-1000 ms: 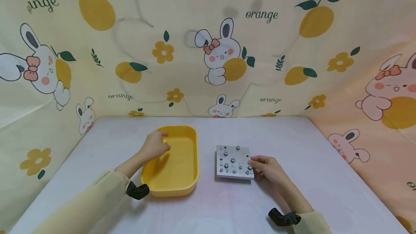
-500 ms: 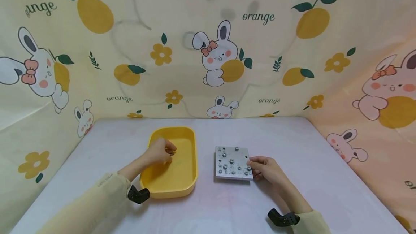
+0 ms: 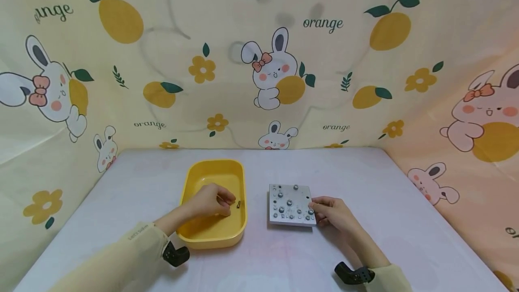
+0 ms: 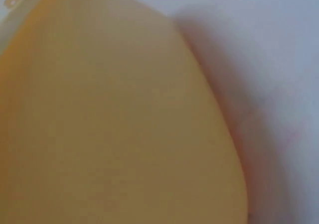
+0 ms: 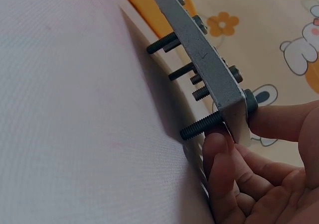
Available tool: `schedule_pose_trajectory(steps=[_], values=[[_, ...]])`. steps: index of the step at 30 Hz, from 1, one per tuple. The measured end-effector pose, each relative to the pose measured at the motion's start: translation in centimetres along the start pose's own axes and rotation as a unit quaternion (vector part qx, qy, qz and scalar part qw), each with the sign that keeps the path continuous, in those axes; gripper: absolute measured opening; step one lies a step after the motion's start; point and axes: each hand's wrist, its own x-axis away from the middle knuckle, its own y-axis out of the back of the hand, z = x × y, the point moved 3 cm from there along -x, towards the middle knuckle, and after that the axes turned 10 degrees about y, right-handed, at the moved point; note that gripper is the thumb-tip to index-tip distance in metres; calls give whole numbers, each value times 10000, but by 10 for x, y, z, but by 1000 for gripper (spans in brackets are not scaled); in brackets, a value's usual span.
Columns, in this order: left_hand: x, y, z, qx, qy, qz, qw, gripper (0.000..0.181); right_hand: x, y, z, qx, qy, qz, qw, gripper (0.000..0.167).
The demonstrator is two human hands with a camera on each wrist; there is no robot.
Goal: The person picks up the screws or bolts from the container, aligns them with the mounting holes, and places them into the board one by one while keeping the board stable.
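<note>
My left hand (image 3: 208, 201) is inside a yellow tray (image 3: 215, 241), its fingers loosely bent and thumb apart from them. Just to the right of its fingertips a small dark screw (image 3: 238, 204) shows against the tray's right side. My right hand (image 3: 334, 211) pinches the right edge of a square metal plate (image 3: 300, 194), thumb on top and fingers beneath. Several screws sit in the plate, heads up. In the right wrist view, their threaded shanks (image 5: 202, 126) stick out below the plate (image 5: 204, 59), which is held above the table. The left wrist view has only the tray's outer wall (image 4: 139, 109), no hand.
A white-covered table (image 3: 284, 260) bears the tray, with the plate to its right. A printed cloth (image 3: 227, 26) hangs behind and along both sides. Each wrist wears a black camera band (image 3: 176, 254).
My left hand has moved down and rightward within the tray, its fingers curling in more. The dark screw by the tray's right side has come into view. My right hand and the plate stay put.
</note>
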Motion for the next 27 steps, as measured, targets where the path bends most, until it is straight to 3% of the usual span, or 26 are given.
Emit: schedule_pose_trajectory(steps=[4, 8, 21, 25, 27], values=[[-3, -5, -2, 8, -79, -115, 9999, 36, -1, 0, 0, -2, -14, -23, 10000, 37], [-5, -8, -3, -74, -165, -251, 9995, 29, -2, 0, -1, 15, -44, -47, 10000, 37], [-11, -18, -13, -924, -801, -50, 9925, 5, -1, 2, 0, -3, -50, -100, 9999, 37], [-9, -21, -12, -1189, -1095, 47, 9868, 6, 0, 1, 0, -13, -21, -61, 10000, 37], [-8, -20, -11, -1137, -1073, 39, 9877, 7, 0, 0, 0, -27, -5, -39, 10000, 37]])
